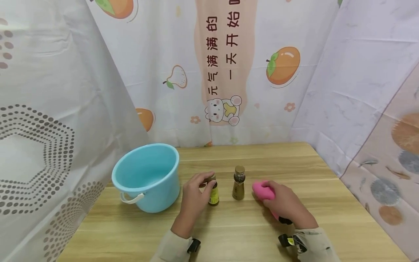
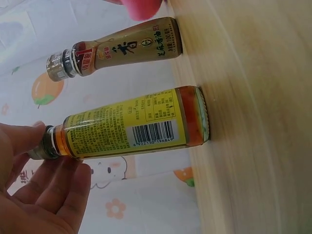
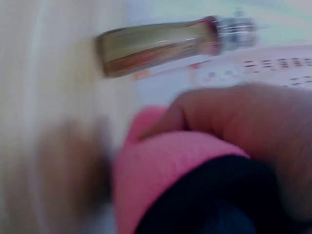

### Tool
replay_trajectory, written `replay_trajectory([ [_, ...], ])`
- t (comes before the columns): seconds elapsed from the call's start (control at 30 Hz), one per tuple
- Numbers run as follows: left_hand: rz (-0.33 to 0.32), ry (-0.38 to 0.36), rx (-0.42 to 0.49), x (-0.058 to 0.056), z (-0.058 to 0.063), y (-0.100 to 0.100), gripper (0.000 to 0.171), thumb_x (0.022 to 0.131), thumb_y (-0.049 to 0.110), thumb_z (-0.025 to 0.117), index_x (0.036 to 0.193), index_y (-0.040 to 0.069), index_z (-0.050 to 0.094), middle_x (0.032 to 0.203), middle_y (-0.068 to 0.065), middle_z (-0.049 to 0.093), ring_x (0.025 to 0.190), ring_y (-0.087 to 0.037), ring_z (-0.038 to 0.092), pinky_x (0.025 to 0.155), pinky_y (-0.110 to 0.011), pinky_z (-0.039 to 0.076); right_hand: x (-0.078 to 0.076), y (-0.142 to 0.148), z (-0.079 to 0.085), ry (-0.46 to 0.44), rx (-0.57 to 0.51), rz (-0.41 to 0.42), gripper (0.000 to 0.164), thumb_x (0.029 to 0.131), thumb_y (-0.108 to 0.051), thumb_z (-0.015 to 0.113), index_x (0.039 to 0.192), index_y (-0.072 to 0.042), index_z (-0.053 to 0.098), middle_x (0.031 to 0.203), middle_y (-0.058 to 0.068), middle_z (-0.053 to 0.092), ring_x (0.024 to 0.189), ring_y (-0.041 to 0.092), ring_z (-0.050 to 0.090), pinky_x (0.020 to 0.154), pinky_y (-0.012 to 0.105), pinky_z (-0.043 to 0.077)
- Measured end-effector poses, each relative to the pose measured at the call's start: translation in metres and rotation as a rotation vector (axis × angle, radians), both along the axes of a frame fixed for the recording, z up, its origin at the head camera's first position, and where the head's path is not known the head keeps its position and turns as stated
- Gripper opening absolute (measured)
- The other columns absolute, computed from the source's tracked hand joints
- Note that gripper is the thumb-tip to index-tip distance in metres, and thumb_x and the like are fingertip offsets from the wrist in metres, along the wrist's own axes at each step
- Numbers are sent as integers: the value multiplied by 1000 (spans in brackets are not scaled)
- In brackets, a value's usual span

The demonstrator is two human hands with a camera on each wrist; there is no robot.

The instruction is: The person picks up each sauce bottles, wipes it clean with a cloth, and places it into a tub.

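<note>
My left hand [image 1: 194,194] pinches the cap of a glass bottle with a yellow label [image 2: 126,124]. The bottle is upright at the tabletop; a barcode shows on its label. Just right of it stands a small sesame oil bottle [image 1: 238,185] with a gold-brown label, untouched by either hand. Farther right, my right hand [image 1: 286,202] grips a soft-looking pink thing with a black part [image 3: 161,161]. The palm and fingers cover much of the pink thing, and its kind cannot be told. The right wrist view is blurred.
A light blue bucket [image 1: 170,187] with a white handle [image 1: 132,198] stands on the wooden table [image 1: 242,233], left of my left hand. Behind the table hangs a white curtain [image 1: 157,43] printed with fruit and writing; more patterned cloth hangs at both sides.
</note>
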State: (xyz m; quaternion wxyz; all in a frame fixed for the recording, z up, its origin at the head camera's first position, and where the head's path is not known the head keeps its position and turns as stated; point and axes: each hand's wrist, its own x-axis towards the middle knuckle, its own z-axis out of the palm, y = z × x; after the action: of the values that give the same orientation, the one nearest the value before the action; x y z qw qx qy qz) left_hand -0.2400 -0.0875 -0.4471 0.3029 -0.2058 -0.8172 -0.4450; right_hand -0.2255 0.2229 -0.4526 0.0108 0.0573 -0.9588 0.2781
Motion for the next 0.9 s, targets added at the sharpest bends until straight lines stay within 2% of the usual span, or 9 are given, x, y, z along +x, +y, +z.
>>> replay_trajectory([
  [0.1, 0, -15, 4, 0, 0, 1, 26, 94, 17, 78, 120, 18, 76, 113, 3, 76, 97, -11, 74, 76, -36, 64, 14, 0, 10, -70, -66, 53, 53, 83, -19, 78, 134, -25, 64, 118, 9, 71, 83, 19, 60, 68, 35, 48],
  [0.2, 6, -24, 2, 0, 1, 2, 26, 93, 17, 78, 119, 18, 76, 112, 3, 75, 96, -11, 74, 77, -35, 64, 25, -6, 14, -110, -129, 145, 53, 82, -19, 78, 133, -29, 65, 117, 6, 70, 81, 17, 59, 67, 33, 49],
  [0.3, 10, -23, -2, 0, 2, 2, 26, 93, 16, 79, 119, 18, 76, 112, 3, 75, 96, -11, 74, 77, -33, 64, 29, -18, 14, -121, -179, 234, 53, 84, -17, 77, 134, -30, 64, 115, 2, 69, 82, 17, 59, 66, 32, 50],
  [0.37, 10, -20, -2, 0, 1, 2, 27, 93, 16, 79, 120, 18, 76, 112, 3, 75, 96, -11, 74, 77, -33, 64, 28, -27, 13, -124, -203, 256, 52, 85, -16, 75, 134, -32, 64, 114, 1, 68, 84, 17, 59, 66, 32, 51],
  [0.6, 2, -17, -1, -1, 1, 2, 26, 93, 16, 79, 119, 16, 77, 112, 2, 75, 96, -11, 74, 78, -36, 64, 17, -46, 6, -110, -236, 207, 53, 85, -12, 74, 134, -29, 63, 119, 7, 69, 86, 20, 60, 64, 35, 51],
  [0.9, -6, -10, 10, -2, 0, 0, 26, 94, 17, 79, 119, 14, 78, 113, 0, 73, 99, -13, 73, 80, -39, 64, 4, -53, 4, -88, -235, 133, 54, 85, -14, 74, 135, -32, 64, 120, 7, 69, 86, 20, 61, 63, 34, 51],
])
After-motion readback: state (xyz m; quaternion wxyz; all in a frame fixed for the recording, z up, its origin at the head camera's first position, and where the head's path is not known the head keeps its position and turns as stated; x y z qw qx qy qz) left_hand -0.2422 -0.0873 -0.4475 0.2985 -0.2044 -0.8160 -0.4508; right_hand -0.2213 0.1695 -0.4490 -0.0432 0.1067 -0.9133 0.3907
